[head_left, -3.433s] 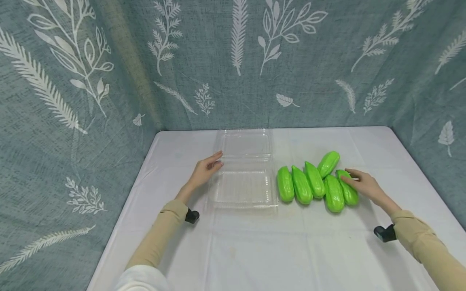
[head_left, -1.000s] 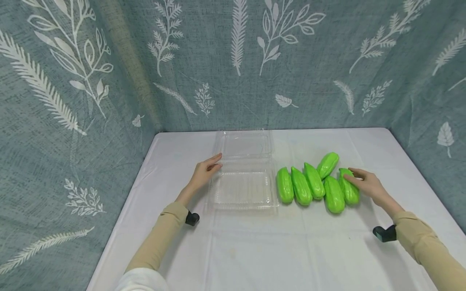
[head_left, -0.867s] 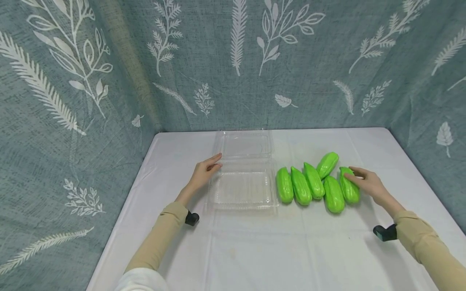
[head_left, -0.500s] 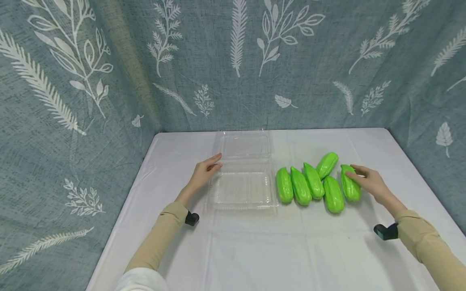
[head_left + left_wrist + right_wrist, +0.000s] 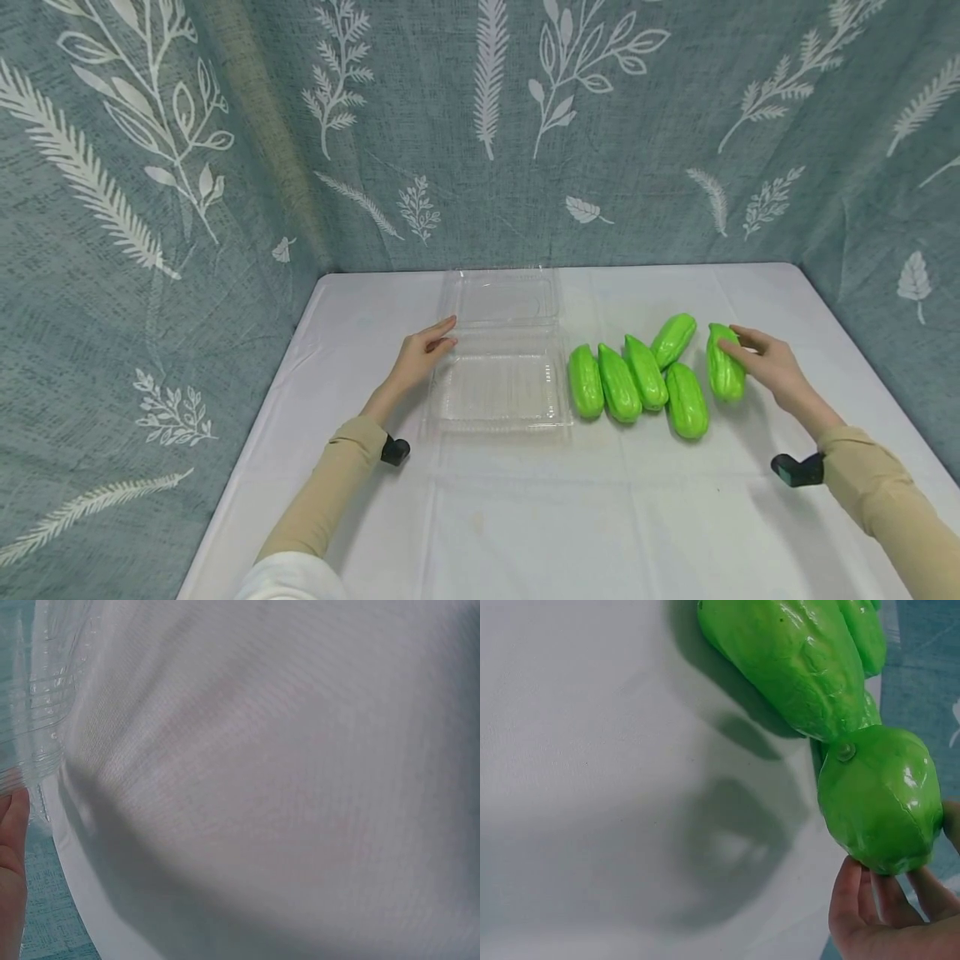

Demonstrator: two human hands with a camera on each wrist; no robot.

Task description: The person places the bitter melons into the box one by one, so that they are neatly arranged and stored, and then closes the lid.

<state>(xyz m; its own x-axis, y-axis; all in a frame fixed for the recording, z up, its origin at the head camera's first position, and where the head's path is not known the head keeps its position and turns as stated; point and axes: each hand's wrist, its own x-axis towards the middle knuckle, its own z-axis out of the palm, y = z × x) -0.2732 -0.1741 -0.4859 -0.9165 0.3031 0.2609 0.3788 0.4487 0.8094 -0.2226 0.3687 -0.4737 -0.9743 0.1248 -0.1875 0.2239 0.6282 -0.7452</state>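
Several glossy green gourds [image 5: 618, 383] lie in a row on the white tablecloth, right of an open clear plastic clamshell box [image 5: 501, 387]. My right hand [image 5: 744, 352] grips the rightmost green gourd [image 5: 724, 368] and holds it a little above the cloth, apart from the row. In the right wrist view that gourd [image 5: 877, 799] hangs over its shadow with my fingers [image 5: 859, 900] curled round its end. My left hand [image 5: 426, 347] rests with straight fingers against the box's left rim; a fingertip [image 5: 11, 832] shows beside the ribbed plastic [image 5: 45, 712].
The white-covered table [image 5: 525, 517] is fenced by a blue-grey leaf-print cloth [image 5: 225, 167] at the back and both sides. The box's lid [image 5: 504, 296] lies open toward the back. A neighbouring gourd [image 5: 795, 667] lies just beside the held one.
My right hand has closed round the rightmost gourd and drawn it up and to the right, away from the row. My left hand has stayed on the box.
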